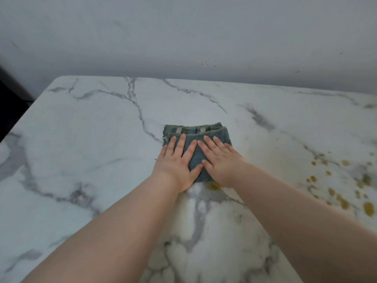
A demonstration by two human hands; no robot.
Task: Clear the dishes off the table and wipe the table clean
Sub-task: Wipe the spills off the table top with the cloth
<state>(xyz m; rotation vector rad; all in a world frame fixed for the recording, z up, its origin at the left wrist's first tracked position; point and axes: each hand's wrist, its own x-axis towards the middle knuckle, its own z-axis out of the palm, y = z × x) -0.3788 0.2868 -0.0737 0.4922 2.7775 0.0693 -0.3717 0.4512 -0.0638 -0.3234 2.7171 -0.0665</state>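
Note:
A folded blue-green cloth [196, 131] lies flat near the middle of the white marble table [91, 129]. My left hand [176, 162] and my right hand [221, 160] both press down on it, palms flat, fingers spread and pointing away from me. The hands lie side by side and cover most of the cloth's near half. Yellow-brown spill drops [344, 180] dot the table to the right of my right arm, and a yellowish smear [212, 185] shows just below the cloth.
A grey-white wall [183, 37] runs along the table's far edge, with a few dark specks on it. A dark area [10, 103] lies beyond the table's left edge. No dishes are in view.

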